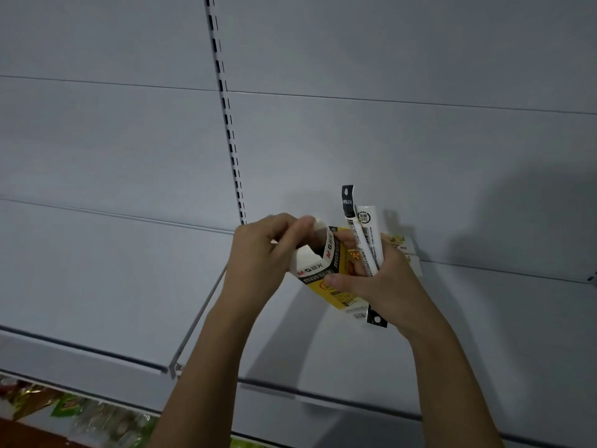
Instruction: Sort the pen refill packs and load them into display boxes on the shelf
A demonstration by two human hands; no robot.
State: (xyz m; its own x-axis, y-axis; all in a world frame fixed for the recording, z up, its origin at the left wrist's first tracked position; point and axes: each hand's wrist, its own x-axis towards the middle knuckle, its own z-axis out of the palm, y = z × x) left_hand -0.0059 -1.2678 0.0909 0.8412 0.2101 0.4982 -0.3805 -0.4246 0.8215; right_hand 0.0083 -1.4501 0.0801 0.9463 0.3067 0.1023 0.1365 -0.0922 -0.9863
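A small white, black and yellow display box [326, 270] is held in the air in front of a white shelf unit. My left hand [261, 253] pinches the box's white top flap between thumb and fingers. My right hand [384, 282] grips the box's right side, thumb on its yellow front. In the same hand are two long narrow pen refill packs [363, 234], one with a black header and one white, sticking up above the fingers. A black tab end shows below the palm. Part of the box is hidden behind my right hand.
The shelf's white back panel [387, 140] fills the view, with a slotted upright [227, 124] left of centre. A white shelf board [97, 302] runs below my hands, its front edge [84, 350] nearer me. Colourful packaged goods [80, 412] lie at the bottom left.
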